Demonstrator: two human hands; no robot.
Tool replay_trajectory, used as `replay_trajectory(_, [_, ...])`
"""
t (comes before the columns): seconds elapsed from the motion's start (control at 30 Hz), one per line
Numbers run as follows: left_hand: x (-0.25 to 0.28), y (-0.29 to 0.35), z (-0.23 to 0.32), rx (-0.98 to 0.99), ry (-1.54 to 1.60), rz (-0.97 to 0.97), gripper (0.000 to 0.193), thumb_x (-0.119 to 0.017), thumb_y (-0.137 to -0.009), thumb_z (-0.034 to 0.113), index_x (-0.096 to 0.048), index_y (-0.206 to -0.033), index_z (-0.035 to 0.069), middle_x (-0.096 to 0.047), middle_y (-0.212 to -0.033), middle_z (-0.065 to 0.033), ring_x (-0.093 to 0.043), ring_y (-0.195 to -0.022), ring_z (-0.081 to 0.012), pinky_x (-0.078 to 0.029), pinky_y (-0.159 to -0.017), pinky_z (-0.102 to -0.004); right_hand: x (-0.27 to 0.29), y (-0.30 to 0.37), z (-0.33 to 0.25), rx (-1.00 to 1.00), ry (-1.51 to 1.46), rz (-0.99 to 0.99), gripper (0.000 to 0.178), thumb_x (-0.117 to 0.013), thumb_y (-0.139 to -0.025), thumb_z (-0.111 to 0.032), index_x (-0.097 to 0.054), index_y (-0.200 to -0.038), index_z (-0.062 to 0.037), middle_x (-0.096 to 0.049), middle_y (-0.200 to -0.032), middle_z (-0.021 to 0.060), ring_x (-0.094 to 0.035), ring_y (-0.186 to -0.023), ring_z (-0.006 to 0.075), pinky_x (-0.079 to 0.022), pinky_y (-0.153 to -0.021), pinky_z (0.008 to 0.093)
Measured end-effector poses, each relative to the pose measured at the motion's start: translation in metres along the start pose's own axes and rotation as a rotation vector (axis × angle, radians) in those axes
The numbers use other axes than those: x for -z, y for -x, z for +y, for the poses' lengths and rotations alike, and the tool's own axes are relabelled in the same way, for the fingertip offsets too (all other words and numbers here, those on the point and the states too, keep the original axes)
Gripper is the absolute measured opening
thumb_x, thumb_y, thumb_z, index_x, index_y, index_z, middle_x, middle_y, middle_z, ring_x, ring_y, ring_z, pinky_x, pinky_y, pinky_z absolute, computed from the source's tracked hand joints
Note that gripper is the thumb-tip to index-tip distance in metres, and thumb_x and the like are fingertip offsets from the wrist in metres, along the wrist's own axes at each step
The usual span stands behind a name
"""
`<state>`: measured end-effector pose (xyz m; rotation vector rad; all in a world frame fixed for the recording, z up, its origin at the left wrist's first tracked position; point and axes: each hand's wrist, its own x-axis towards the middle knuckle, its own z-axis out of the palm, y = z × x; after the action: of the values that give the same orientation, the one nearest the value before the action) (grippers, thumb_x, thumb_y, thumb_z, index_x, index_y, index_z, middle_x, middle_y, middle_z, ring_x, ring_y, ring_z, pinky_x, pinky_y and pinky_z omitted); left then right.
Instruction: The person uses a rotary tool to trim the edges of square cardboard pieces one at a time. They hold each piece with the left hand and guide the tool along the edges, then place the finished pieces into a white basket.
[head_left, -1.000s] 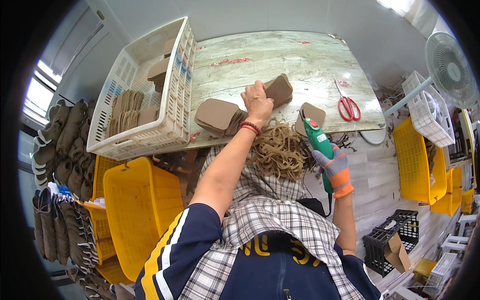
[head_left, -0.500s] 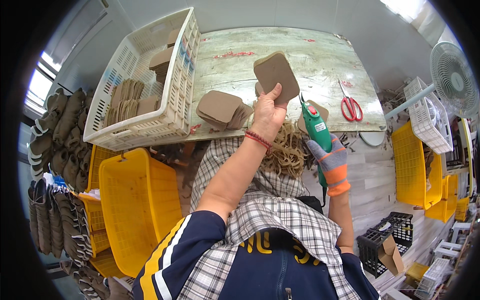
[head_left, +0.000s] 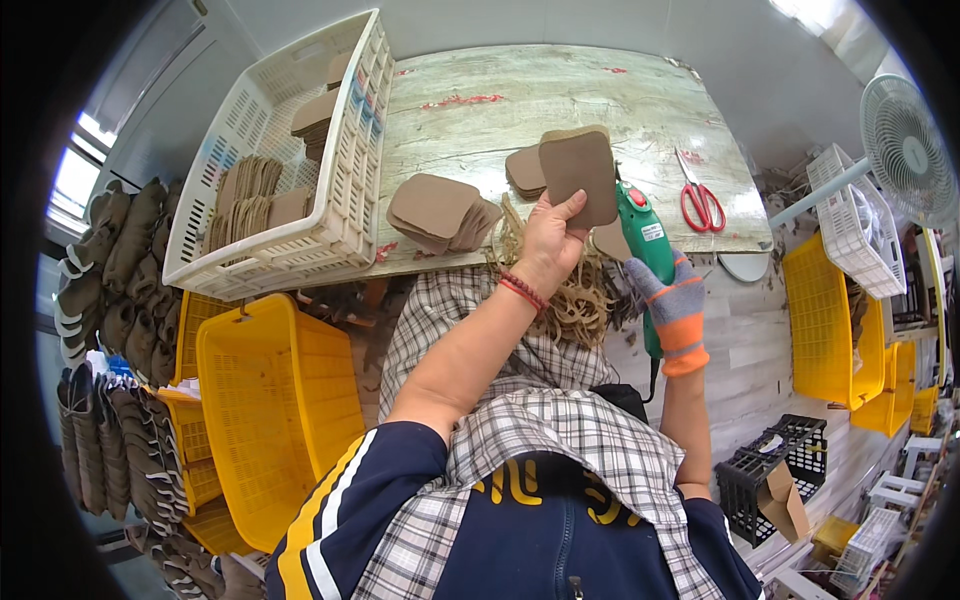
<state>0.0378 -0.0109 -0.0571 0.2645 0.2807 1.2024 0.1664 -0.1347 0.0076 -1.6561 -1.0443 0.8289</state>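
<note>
My bare left hand (head_left: 552, 240) grips a brown pad (head_left: 583, 172) with rounded corners and a tan, fuzzy edge, holding it up over the table's front part. In my gloved right hand (head_left: 675, 305) is a green handheld power tool (head_left: 645, 232), a cord running down from it. Its narrow tip lies by the pad's right edge; whether they touch I cannot tell. Left of my left hand lies a stack of brown pads (head_left: 435, 207), with a smaller stack (head_left: 524, 170) behind the held pad. Tan offcut strips (head_left: 575, 308) hang in a heap on my lap below my hands.
Red-handled scissors (head_left: 703, 208) lie on the worn wooden table (head_left: 470, 75), right of the tool. A white crate (head_left: 345, 190) with pad stacks stands at left. Below it is a yellow bin (head_left: 250, 420). A fan (head_left: 908, 150) and a black crate (head_left: 745, 490) are at right.
The held pad has moved right and slightly down and turned more upright. The smaller stack behind it now shows. My right hand and the tool have shifted slightly right.
</note>
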Motion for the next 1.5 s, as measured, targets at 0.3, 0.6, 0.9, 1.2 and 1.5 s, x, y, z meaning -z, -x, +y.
replay_trajectory(0.3, [0.011, 0.01, -0.004, 0.017, -0.163, -0.051, 0.025, -0.057, -0.087, -0.005, -0.059, -0.11, 0.003, -0.065, -0.105, -0.0082, -0.064, -0.093, -0.018, -0.055, -0.082, -0.0317, 0.009, -0.011, 0.002, 0.03, -0.061, -0.001, 0.042, -0.077, -0.077, -0.024, -0.061, -0.107, 0.0006, -0.059, -0.068, 0.0004, -0.05, -0.05, 0.0061, -0.041, -0.046, 0.0227])
replay_trajectory(0.6, [0.019, 0.005, 0.044, 0.037, -0.62, -0.137, 0.031, -0.057, -0.083, -0.009, -0.061, -0.112, -0.001, -0.067, -0.1, -0.0066, -0.064, -0.086, -0.0126, -0.054, -0.077, -0.0266, 0.04, -0.002, 0.001, -0.024, 0.048, -0.148, 0.042, -0.078, -0.076, -0.025, -0.061, -0.105, -0.0006, -0.06, -0.07, -0.0001, -0.049, -0.052, 0.0054, -0.041, -0.048, 0.0219])
replay_trajectory(0.9, [0.02, 0.014, 0.075, 0.203, -0.991, -0.181, 0.033, -0.062, -0.076, -0.009, -0.064, -0.108, -0.001, -0.067, -0.096, -0.0033, -0.061, -0.083, -0.0102, -0.049, -0.078, -0.0263, 0.049, 0.014, 0.001, -0.047, 0.149, -0.255, 0.05, -0.08, -0.074, -0.026, -0.058, -0.11, 0.0016, -0.062, -0.072, 0.0025, -0.053, -0.056, 0.0059, -0.043, -0.048, 0.0222])
replay_trajectory(1.2, [0.024, 0.037, 0.073, 0.432, -0.945, -0.134, 0.037, -0.064, -0.077, -0.007, -0.062, -0.113, -0.001, -0.067, -0.1, -0.005, -0.061, -0.089, -0.0114, -0.049, -0.081, -0.0261, 0.031, 0.015, 0.003, -0.11, 0.026, -0.267, 0.05, -0.08, -0.074, -0.025, -0.057, -0.11, 0.0012, -0.058, -0.067, 0.0004, -0.049, -0.05, 0.0051, -0.04, -0.044, 0.0211])
replay_trajectory(1.5, [0.016, 0.038, 0.092, 0.118, -1.145, -0.146, 0.023, -0.069, -0.074, -0.004, -0.059, -0.093, 0.004, -0.063, -0.084, 0.0002, -0.058, -0.078, -0.0078, -0.047, -0.073, -0.0221, 0.038, 0.015, 0.01, -0.127, -0.013, -0.321, 0.047, -0.08, -0.074, -0.026, -0.058, -0.106, 0.0016, -0.058, -0.069, 0.0009, -0.05, -0.05, 0.0059, -0.041, -0.044, 0.0213])
